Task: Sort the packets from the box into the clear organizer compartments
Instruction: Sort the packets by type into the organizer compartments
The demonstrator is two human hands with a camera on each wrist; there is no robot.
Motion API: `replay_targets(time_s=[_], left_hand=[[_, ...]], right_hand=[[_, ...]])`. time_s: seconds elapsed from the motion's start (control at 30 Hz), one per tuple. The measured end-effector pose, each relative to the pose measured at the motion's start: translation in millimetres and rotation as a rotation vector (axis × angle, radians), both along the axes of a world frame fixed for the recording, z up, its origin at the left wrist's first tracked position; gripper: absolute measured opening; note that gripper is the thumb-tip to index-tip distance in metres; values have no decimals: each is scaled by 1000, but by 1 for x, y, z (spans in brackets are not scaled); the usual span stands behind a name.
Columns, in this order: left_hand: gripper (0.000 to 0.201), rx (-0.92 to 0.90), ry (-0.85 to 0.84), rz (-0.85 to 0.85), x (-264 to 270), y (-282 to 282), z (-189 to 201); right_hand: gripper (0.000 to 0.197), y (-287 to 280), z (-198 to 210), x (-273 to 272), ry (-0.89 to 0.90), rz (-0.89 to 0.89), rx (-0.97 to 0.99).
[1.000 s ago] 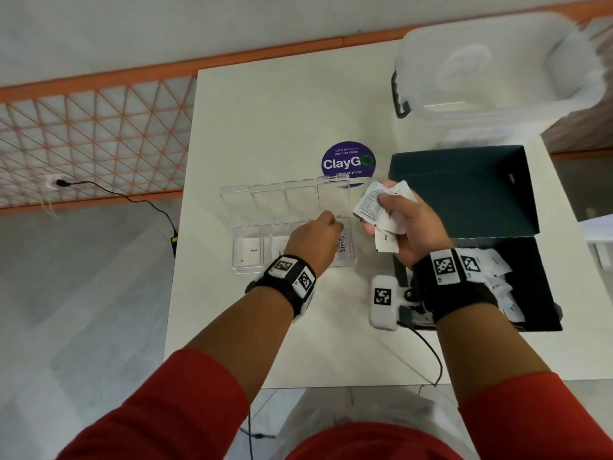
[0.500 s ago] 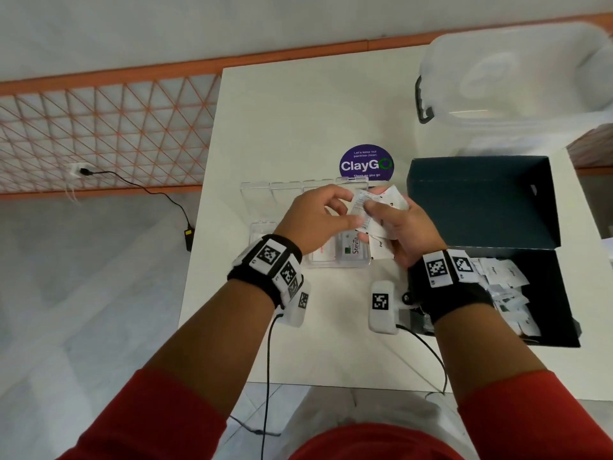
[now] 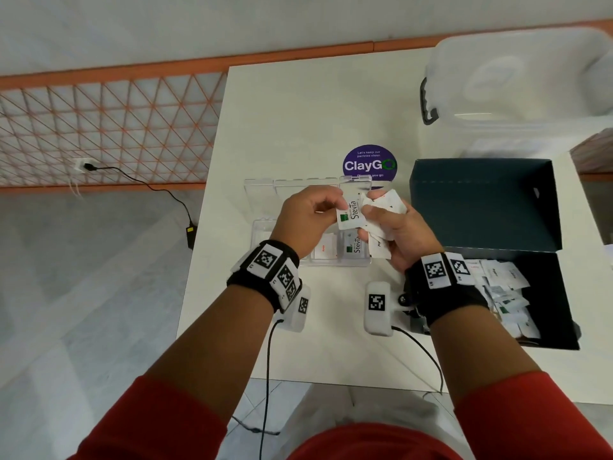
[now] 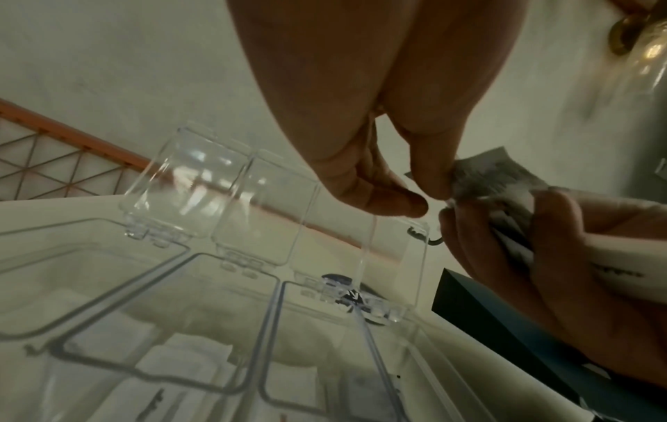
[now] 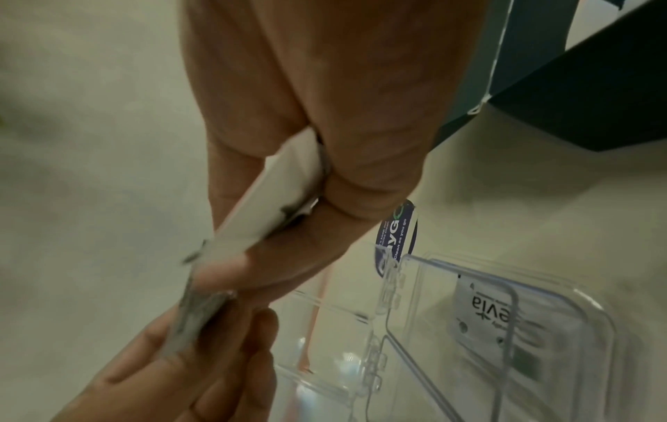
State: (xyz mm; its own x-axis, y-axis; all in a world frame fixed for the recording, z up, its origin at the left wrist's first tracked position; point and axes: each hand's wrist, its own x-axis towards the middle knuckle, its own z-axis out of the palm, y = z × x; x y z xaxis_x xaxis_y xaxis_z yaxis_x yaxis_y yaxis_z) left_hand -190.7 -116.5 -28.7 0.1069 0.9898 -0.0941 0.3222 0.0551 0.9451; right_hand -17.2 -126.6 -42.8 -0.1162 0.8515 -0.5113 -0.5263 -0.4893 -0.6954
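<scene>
A clear organizer with its lids raised lies on the white table. Its right compartment holds a Stevia packet, and the one beside it a white packet with red print. My left hand pinches the edge of another Stevia packet just above the organizer. My right hand grips a bunch of white packets and touches the same Stevia packet. The dark box, lid open, holds many packets to the right.
A frosted plastic tub stands at the table's far right corner. A purple ClayGo sticker lies behind the organizer. Two small white devices with cables sit near the front edge. Left of the table is bare floor with a cable.
My left hand has risen from the organizer's right compartment, moved right to the bunch in my right hand and taken hold of a Stevia packet. The right hand stayed about where it was.
</scene>
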Motion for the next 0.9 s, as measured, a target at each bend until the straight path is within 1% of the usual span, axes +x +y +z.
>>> replay_targets(time_s=[0.07,0.13,0.2,0.27,0.33,0.43,0.53,0.7,0.8,0.9], left_hand=[[37,-10,23,2,1,0,-2],[40,-80,22,5,1,2,0],[35,-141,-6,1,3,4,2],[22,-138,22,9,6,5,3],[13,-128,103,34,8,5,0],[13,-128,238,20,14,5,-10],[14,-119,415,-70,25,2,-21],[26,-100,691,-269,38,-3,-40],[31,-37,841,-336,42,-1,-47],[28,55,985,-395,45,2,-53]], right_hand=[[29,1,-1,0,-19,-21,18],[33,2,1,1,-69,-33,33],[34,1,3,1,-105,-51,41],[34,-1,4,4,-116,-86,51],[35,-2,4,9,-104,-124,58],[35,-1,0,20,-141,-178,25],[32,0,-4,30,-179,-206,-8],[29,0,-7,37,-163,-211,-19],[30,-1,-10,39,-146,-212,-25],[29,-1,-13,41,-122,-210,-9]])
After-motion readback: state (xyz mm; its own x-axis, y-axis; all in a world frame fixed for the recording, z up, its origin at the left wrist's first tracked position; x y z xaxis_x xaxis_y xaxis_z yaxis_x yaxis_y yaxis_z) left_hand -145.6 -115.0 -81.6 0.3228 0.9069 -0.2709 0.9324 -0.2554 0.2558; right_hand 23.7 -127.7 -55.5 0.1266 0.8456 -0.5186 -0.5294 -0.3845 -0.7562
